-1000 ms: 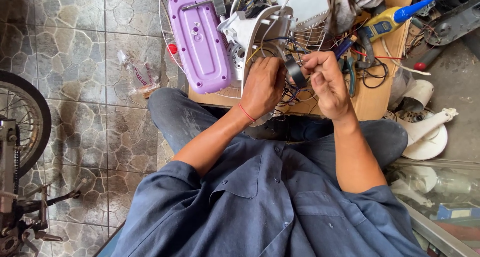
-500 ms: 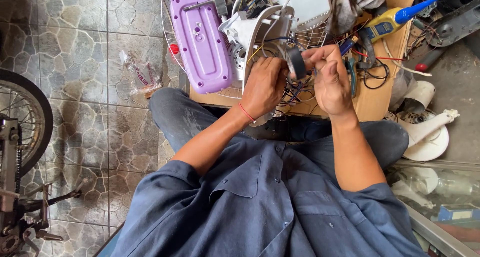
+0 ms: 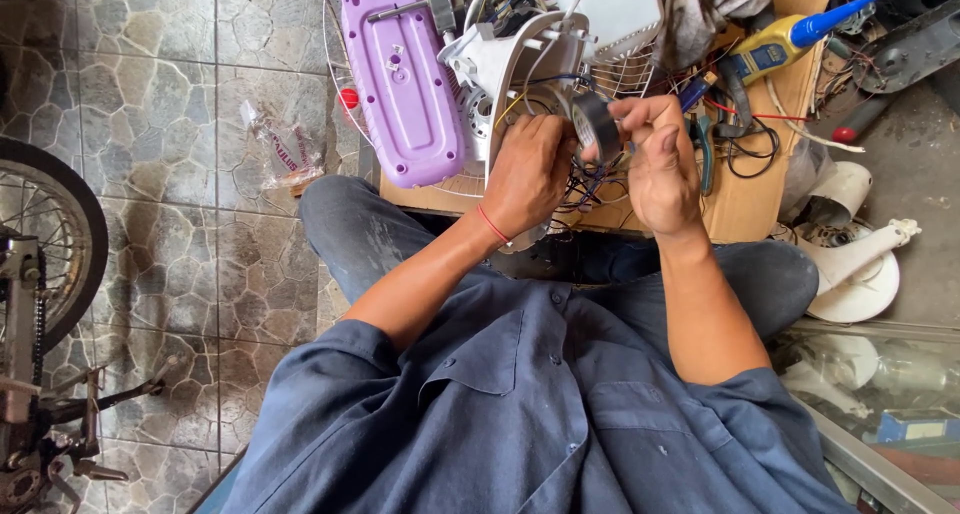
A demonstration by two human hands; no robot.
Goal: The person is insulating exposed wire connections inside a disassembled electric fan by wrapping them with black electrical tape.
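I sit at a low wooden table [image 3: 760, 189]. My right hand [image 3: 660, 164] pinches a black roll of tape [image 3: 597, 126] between thumb and fingers, held upright above the table. My left hand [image 3: 525, 174], with a red band at the wrist, is curled around coloured wires [image 3: 585, 184] just left of the roll, next to a white fan housing [image 3: 510, 64]. What the left fingers grip is hidden behind the hand. A purple plastic fan base [image 3: 400, 79] lies left of the housing.
A yellow bottle with a blue nozzle [image 3: 790, 39], pliers [image 3: 705, 149], a rag [image 3: 705, 4] and black cables crowd the table's right side. A white fan stand [image 3: 855, 264] lies on the floor at right. A motorbike wheel [image 3: 50, 244] stands at left on stone tiles.
My right hand has lifted the tape roll up and turned it, from low against the wires to higher beside the fan housing. The left hand stayed on the wires.
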